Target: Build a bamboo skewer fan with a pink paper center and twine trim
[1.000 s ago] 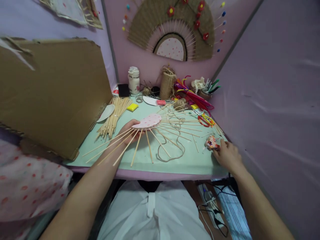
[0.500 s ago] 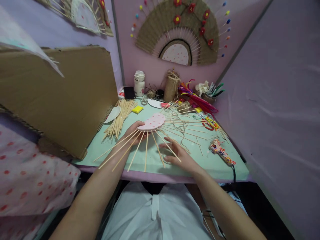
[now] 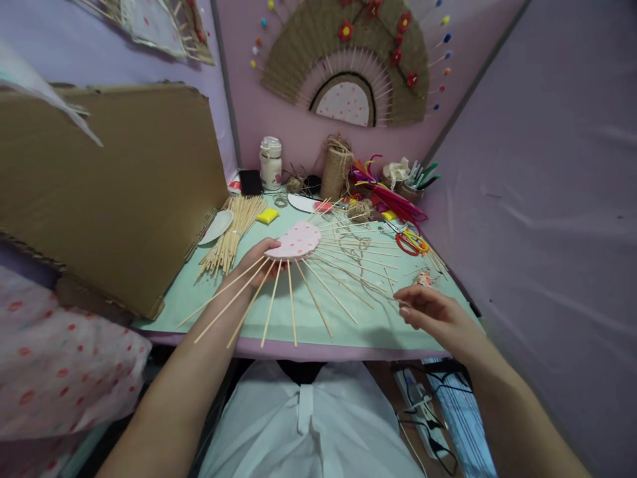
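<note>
A half-round piece covered in pink dotted cloth, with thin wooden sticks fanned out along its curved edge, is held above the table. My left hand grips its left end, thumb on top and fingers partly hidden underneath. To the right, my right hand pinches a strand of twine between thumb and fingertips. That strand runs back toward the sticks, and more twine lies in loose loops on the table beneath them.
A bundle of sticks and a yellow packet lie left. Scissors and a patterned glue gun, mostly hidden by my right hand, are at right. A twine spool and white bottle stand behind. Cardboard walls the left.
My right hand has moved right, away from the sticks, and now pinches the twine, which is drawn out straighter. My left hand keeps its hold on the dotted piece.
</note>
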Motion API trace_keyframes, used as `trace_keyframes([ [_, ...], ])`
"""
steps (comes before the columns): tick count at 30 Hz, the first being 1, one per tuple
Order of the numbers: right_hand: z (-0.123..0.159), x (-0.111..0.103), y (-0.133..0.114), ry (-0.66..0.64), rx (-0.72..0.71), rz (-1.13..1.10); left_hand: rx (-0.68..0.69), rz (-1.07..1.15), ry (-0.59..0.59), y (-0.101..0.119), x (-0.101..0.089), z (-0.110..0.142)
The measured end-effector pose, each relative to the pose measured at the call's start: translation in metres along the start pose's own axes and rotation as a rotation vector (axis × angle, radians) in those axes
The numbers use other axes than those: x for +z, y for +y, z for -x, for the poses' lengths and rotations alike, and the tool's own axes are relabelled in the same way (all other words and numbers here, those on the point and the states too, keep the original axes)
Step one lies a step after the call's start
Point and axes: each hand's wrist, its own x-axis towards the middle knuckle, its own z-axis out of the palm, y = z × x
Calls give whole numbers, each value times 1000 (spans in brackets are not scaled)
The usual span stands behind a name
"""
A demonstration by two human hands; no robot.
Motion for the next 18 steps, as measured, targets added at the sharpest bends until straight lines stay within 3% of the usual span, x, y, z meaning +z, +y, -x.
trace_keyframes([
  [5, 20, -10, -14, 159, -110, 45, -23, 1, 39, 0, 3, -1],
  [11, 33, -19, -30, 197, -201, 151, -18, -15, 65, -2, 2, -4],
  [15, 27, -26, -37, 211, -254, 160, 0, -46, 60, -6, -5, -9],
  [18, 8, -34, -33, 187, -210, 166, -10, -67, 47, -8, -8, -10],
])
